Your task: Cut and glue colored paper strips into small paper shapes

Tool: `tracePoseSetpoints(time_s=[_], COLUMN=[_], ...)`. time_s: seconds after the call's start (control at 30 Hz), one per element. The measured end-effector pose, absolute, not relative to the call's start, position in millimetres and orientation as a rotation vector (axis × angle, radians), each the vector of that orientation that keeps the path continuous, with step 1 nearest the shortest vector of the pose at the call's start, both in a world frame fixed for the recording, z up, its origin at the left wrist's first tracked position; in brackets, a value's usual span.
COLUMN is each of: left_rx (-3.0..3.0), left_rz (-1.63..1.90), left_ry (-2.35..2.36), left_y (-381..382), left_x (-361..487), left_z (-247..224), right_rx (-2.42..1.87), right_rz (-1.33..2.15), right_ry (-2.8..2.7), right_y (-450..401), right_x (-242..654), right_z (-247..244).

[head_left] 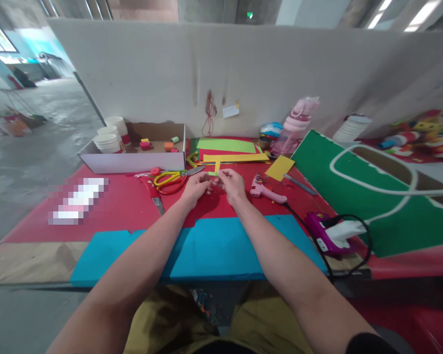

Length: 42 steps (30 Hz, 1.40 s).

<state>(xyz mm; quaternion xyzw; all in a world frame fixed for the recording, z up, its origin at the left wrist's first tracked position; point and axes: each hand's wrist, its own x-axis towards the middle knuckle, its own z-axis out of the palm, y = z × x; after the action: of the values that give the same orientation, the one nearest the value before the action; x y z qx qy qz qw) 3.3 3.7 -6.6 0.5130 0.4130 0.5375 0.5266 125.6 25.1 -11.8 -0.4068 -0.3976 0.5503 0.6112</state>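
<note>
My right hand (232,186) is closed, with thumb and finger pinched at one end of a small light-green paper strip (213,173). Close by on the left, my left hand (197,189) has its fingers curled together beside the strip's other end; what lies between them is hidden. A narrow yellow paper strip (217,166) shows just behind the fingertips. Yellow-handled scissors (169,178) and red-handled scissors (173,186) lie left of my left hand. To the right of my right hand rests a pink glue gun (268,191).
Green paper sheets (227,145) lie behind my hands. An open box (133,162) holds paper cups and small coloured rolls. Right are a utility knife (300,184), a purple power socket (327,236), a green board (354,196) and a pink bottle (294,125). Blue foam (225,246) covers the front edge.
</note>
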Motion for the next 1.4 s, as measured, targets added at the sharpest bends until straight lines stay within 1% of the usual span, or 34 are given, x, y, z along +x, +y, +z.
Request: tracePoseSetpoints(time_s=[0.43, 0.63, 0.93, 1.17, 1.4], left_rx=[1.167, 1.183, 1.213, 1.230, 1.215], left_rz=[1.405, 1.371, 1.443, 1.471, 1.407], left_ry=[1.042, 1.017, 1.076, 1.134, 1.013], left_y=[8.6, 5.7, 3.9, 8.5, 8.1], left_x=[-1.1, -0.1, 0.6, -2.7, -1.0], left_z=[-8.3, -4.6, -2.9, -6.8, -8.2], right_rx=[-0.912, -0.862, -0.921, -0.928, -0.926], right_rz=[1.455, 1.426, 1.370, 1.430, 1.424], right_ry=[-1.033, -1.054, -1.030, -1.046, -0.995], right_y=[18.8, 20.2, 20.1, 19.7, 19.0], right_x=[124.7, 125.4, 124.3, 123.2, 123.1], right_z=[-9.2, -10.2, -8.9, -11.1, -6.6])
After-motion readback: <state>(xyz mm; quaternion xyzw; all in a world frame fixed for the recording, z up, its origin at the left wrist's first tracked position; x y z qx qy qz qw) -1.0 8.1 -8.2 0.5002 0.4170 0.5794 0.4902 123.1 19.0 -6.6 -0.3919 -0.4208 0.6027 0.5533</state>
